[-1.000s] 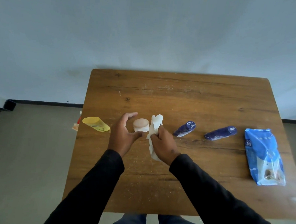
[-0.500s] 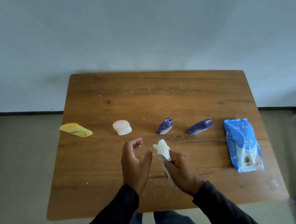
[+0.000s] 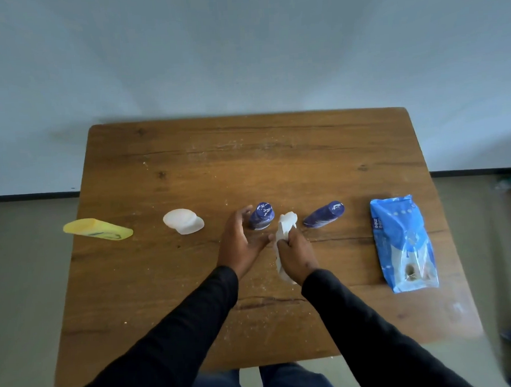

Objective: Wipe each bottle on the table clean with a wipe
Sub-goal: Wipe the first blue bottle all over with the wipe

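Observation:
Several bottles stand in a row on the wooden table (image 3: 194,300): a yellow bottle (image 3: 97,229) at the far left, a white jar (image 3: 183,221), a dark blue bottle (image 3: 261,215) in the middle and a second dark blue bottle (image 3: 323,214) to its right. My left hand (image 3: 240,243) is open, fingers curved beside the left side of the middle blue bottle, thumb spread toward the wipe. My right hand (image 3: 294,255) grips a crumpled white wipe (image 3: 285,225) just right of that bottle.
A blue wipes pack (image 3: 403,241) lies near the table's right edge. White crumbs speckle the tabletop. A pale wall rises behind the table, and the floor shows on both sides.
My left hand let go of the white jar, which now stands alone. Both hands moved right and forward to the middle blue bottle, the wipe still in my right hand.

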